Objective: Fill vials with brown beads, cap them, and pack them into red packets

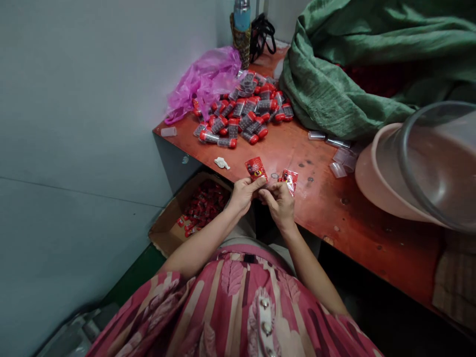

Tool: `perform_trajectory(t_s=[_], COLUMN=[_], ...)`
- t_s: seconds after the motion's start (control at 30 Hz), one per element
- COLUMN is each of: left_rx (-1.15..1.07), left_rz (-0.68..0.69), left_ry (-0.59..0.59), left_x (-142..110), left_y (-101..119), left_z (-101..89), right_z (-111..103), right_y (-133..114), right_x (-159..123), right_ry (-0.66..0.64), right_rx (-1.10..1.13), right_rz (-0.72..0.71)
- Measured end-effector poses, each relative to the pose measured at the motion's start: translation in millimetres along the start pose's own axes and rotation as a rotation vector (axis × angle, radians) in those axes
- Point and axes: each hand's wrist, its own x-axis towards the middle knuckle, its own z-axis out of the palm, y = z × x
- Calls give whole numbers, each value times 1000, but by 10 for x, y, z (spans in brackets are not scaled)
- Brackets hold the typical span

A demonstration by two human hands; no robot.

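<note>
Over the near edge of the red table [308,218], my left hand [243,194] pinches a small red printed packet [256,167] between thumb and fingers. Close beside it, my right hand [280,203] has its fingers curled, with a second red packet [290,179] sticking out past them. Both hands nearly touch at the fingertips. Beyond them lies a heap of small clear tubes with red caps [247,111], dark inside. A crumpled white scrap [222,163] rests near the table edge, left of the packets.
A pink plastic bag [204,79] and a bottle [242,20] stand behind. Green cloth [323,84] covers the back right. Clear empty tubes [340,156] lie by the pink basin [375,173]. Below left, a cardboard box [163,230] holds red packets.
</note>
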Motion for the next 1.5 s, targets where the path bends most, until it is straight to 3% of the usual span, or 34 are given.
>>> perform_trajectory(t_s=[0.07, 0.23, 0.3, 0.43, 0.53, 0.67, 0.87, 0.97, 1.07, 1.13, 1.2, 1.33, 1.4, 1.5], left_rx=[10, -12, 0, -37, -70, -90, -91, -121, -20, 186, 474, 1048, 1279, 1476], left_rz=[-22, -120, -116, -63, -63, -124, -295, -234, -171, -67, 127, 568, 649, 602], left_ry=[-44, -291, -256, -4, 83, 37, -95, 80, 419, 548, 459, -22, -224, -272], left_x=[-3, -51, -50, -19, -41, -163, -334, -419, -514, -541, -497, -146, 100, 394], left_y=[-2, 20, 28, 46, 31, -15, 57, 68, 19, -23, -58, -120, -173, -293], left_z=[-8, -101, -141, -149, -130, -174, -495, -804, -1087, -1135, -1007, -374, -49, 253], right_z=[13, 41, 54, 63, 46, 31, 191, 271, 183, 24, -172, -514, -626, -733], right_y=[-11, -13, -16, -28, -12, 22, 55, 16, -71, -123, -155, -173, -173, -164], right_x=[-3, 13, 1, -40, -48, -7, 83, 76, 48, 39, 43, 71, 71, 42], right_ry=[-22, -80, -65, -127, -153, -110, -295, -363, -268, -176, -91, 105, 166, 200], right_rx=[101, 365, 359, 338, 360, 305, 112, 88, 98, 90, 75, 31, 26, 20], right_rz=[49, 153, 145, 146, 191, 177, 140, 129, 137, 129, 117, 81, 57, 44])
